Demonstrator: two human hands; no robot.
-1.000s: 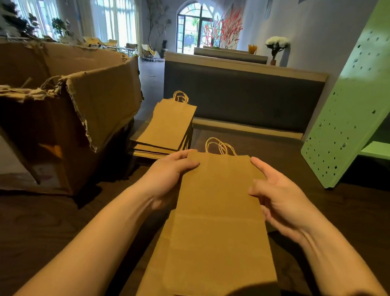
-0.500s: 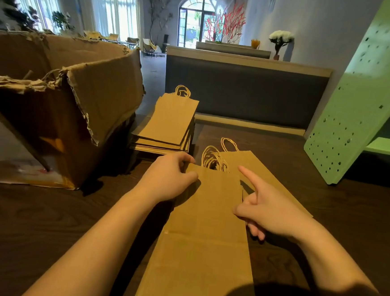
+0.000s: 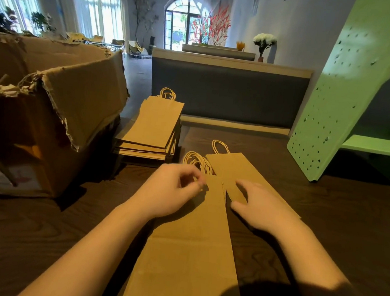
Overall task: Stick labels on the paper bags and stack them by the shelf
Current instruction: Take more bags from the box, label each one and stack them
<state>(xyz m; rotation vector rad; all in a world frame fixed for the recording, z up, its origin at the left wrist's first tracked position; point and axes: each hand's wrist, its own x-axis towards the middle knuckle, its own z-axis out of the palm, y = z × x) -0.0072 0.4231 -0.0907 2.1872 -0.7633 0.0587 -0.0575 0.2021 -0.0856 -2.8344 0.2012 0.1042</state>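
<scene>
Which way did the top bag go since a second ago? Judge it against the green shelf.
Yes, it moved: the bag slid right off the near pile towards the green shelf, and lies angled on the table.

Flat brown paper bags [image 3: 188, 247] (handles away)

Shifted single bag [image 3: 239, 167] off the pile [image 3: 188, 252] to the right, askew on tabletop [image 3: 346, 230]; dropped right hand [image 3: 261, 208] flat onto it; curled left hand [image 3: 167, 192] at pile's handles [image 3: 197, 163].
</scene>
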